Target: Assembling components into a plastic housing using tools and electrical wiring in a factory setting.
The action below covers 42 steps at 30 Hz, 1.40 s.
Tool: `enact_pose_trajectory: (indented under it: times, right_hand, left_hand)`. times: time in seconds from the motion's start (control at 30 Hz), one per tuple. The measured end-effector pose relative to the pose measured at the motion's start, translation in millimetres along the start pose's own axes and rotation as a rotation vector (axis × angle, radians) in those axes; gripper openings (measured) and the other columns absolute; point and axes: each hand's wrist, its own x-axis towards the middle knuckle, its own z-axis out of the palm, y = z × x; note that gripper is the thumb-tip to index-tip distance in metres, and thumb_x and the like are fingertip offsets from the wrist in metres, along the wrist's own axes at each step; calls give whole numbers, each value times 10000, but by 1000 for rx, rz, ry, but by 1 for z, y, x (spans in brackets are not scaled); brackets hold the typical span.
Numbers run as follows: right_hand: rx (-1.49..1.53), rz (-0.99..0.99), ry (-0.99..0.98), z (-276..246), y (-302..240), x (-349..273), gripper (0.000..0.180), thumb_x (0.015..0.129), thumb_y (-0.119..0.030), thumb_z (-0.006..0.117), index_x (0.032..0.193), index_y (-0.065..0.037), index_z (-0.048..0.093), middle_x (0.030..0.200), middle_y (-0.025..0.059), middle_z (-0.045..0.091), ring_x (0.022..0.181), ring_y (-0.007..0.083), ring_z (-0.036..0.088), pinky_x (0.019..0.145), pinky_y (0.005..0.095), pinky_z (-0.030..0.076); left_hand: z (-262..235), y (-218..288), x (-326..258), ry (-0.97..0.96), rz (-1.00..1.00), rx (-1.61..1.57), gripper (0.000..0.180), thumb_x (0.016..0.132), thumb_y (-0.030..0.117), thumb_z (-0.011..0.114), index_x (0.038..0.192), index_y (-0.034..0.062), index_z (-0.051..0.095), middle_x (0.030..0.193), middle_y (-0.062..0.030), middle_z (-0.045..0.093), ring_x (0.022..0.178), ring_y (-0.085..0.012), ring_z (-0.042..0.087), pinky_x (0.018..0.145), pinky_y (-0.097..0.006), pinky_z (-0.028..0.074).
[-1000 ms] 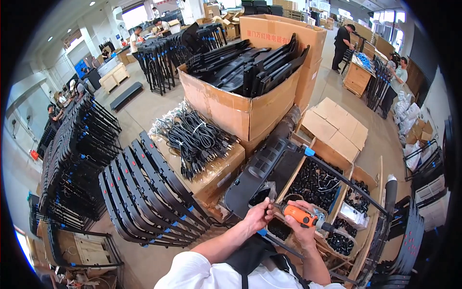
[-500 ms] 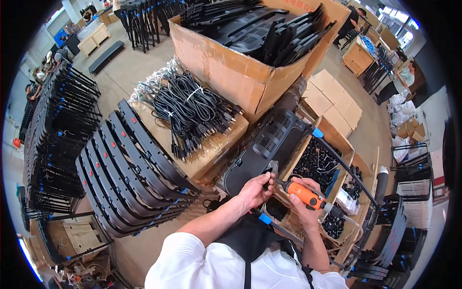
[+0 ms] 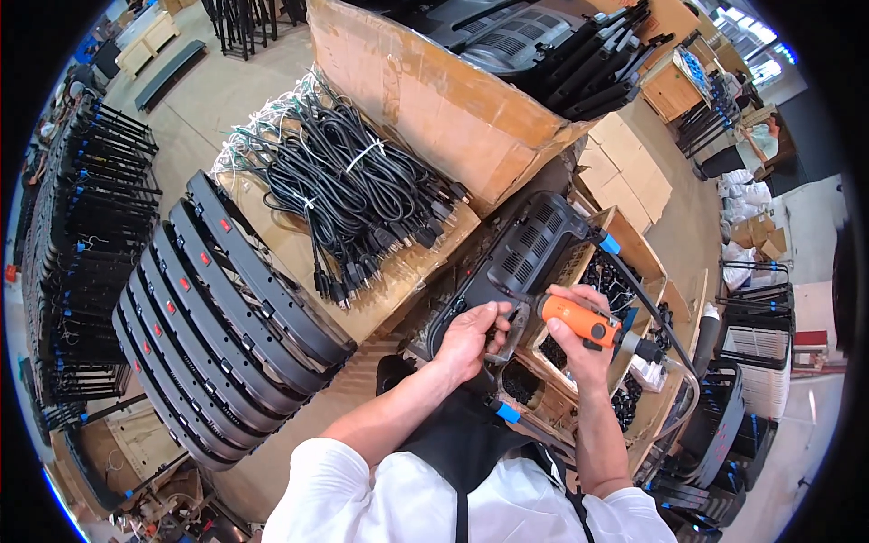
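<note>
An orange power screwdriver point(image 3: 577, 320) with a black rear end is gripped in my right hand point(image 3: 588, 362), its nose toward my left hand. My left hand point(image 3: 465, 346) is closed, thumb and fingers drawn together; whatever sits between them is too small to make out. A clear piece point(image 3: 519, 333) shows right beside those fingers, partly hidden. Beyond both hands lies a long black machine housing point(image 3: 527, 246) with vent slots. A wooden parts bin point(image 3: 566, 369) with small black parts in its compartments stands under my right hand.
Bundled black power cords point(image 3: 353, 190) lie on a cardboard box point(image 3: 398, 303) ahead to the left. A large carton point(image 3: 434, 104) of black panels rises behind. Curved black frames point(image 3: 217, 308) stand stacked at left. A black tube with blue ends point(image 3: 647, 294) crosses the bin.
My right hand has moved the screwdriver slightly up and away from my left fingers, where its nose was before. The whole view has shifted, with the carton and cords now nearer.
</note>
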Motion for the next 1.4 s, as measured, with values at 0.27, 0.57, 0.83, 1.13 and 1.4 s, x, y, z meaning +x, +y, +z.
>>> enact_pose_trajectory:
  times: [0.27,0.57,0.83,1.13,1.4]
  right_hand:
    - [-52,11,-3,5,1,47,558,859,-65,844,1341,-24,565,1294,158,713,1202,215,665,1093,387,514]
    - [-54,25,-58,12,6,63,559,868,-64,836,1349,-22,554,1295,150,706,1206,205,660,1082,368,522]
    - [-92,65,-49,11,11,71,569,876,-79,832,1363,-30,542,1314,127,698,1219,192,651,1085,359,514]
    - [-114,97,-78,17,16,83,554,867,-72,831,1349,-32,562,1308,134,706,1197,198,664,1072,366,520]
    - [-196,96,-158,33,26,97,517,867,-63,822,1328,-38,590,1270,118,703,1169,192,666,1045,353,534]
  left_hand:
    - [-47,50,-8,169,373,465,254,1102,239,547,1201,60,699,764,81,522,618,-55,428,552,-218,362]
    - [-56,50,-6,425,720,1662,567,896,482,771,1324,116,699,933,-137,770,868,-304,753,782,-415,584]
    - [-68,32,10,430,969,1669,386,905,353,782,1184,87,768,849,-126,727,806,-322,733,713,-434,591]
    - [-66,33,15,429,980,1570,339,931,316,754,1152,59,772,874,-122,730,821,-333,727,725,-450,587]
    - [-67,33,18,438,1032,1582,326,921,305,763,1138,63,772,852,-116,726,783,-328,726,683,-445,587]
